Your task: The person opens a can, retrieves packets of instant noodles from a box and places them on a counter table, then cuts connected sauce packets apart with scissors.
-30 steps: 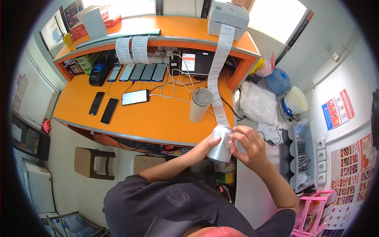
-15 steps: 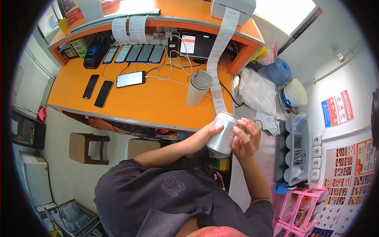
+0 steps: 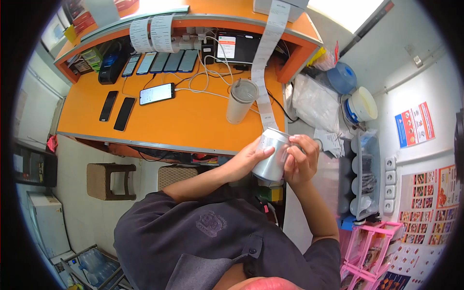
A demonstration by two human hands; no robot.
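A silver can [image 3: 272,157] is held in front of the orange desk's edge, its top leaning a little to the right. My left hand [image 3: 245,159] wraps round its left side, with the thumb across the front. On the right side, my right hand [image 3: 302,159] has its fingers bent against the can near the top. Just beyond the can hangs a long printed paper strip [image 3: 258,72], which runs down from the white printer [image 3: 290,8]. A lidded cup [image 3: 240,102] stands on the desk to the left of the strip.
On the orange desk [image 3: 193,116] lie a lit phone [image 3: 157,94], two dark phones [image 3: 124,114] and a row of several phones with cables. Plastic bags [image 3: 316,101], a grey cup holder [image 3: 360,179] and a pink rack [image 3: 369,251] are at the right. A stool [image 3: 111,181] stands at the left.
The view has shifted. The can sits slightly higher in the picture, and my right hand's fingers have closed in against its side from near the top rim. Both hands keep hold.
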